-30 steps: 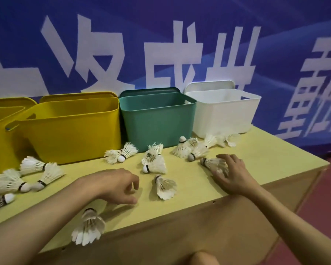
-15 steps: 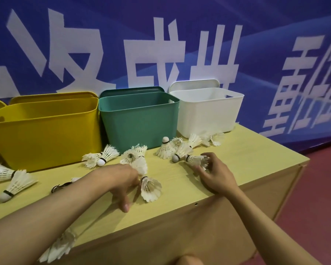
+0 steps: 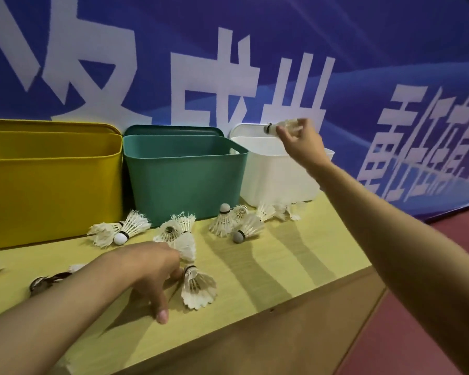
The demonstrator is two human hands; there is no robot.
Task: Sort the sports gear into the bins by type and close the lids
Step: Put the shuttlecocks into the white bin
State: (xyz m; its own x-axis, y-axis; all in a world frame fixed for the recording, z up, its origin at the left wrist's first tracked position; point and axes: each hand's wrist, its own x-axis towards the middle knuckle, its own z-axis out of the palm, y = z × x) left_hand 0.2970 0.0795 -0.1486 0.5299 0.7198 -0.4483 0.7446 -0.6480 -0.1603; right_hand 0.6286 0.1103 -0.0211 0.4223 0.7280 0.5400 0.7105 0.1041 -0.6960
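Three open bins stand in a row at the back of the table: yellow (image 3: 52,185), green (image 3: 184,182) and white (image 3: 276,180). My right hand (image 3: 299,143) is raised over the white bin and pinches a white shuttlecock (image 3: 280,128) by its feathers, cork pointing left. My left hand (image 3: 152,269) rests low on the table with its thumb spread toward the front edge. Its fingertips touch the cork of a shuttlecock (image 3: 198,289) lying on its side. Several more white shuttlecocks (image 3: 228,223) lie scattered in front of the green and white bins.
Each bin's lid stands upright behind it against a blue banner (image 3: 255,50). A dark, worn shuttlecock (image 3: 42,282) lies left of my forearm. The yellow table (image 3: 295,261) ends at a front edge near me, and red floor (image 3: 417,334) lies to the right.
My right hand has lifted a shuttlecock off the table and carried it up over the white bin. My left hand has reached forward to the shuttlecock near the front edge.
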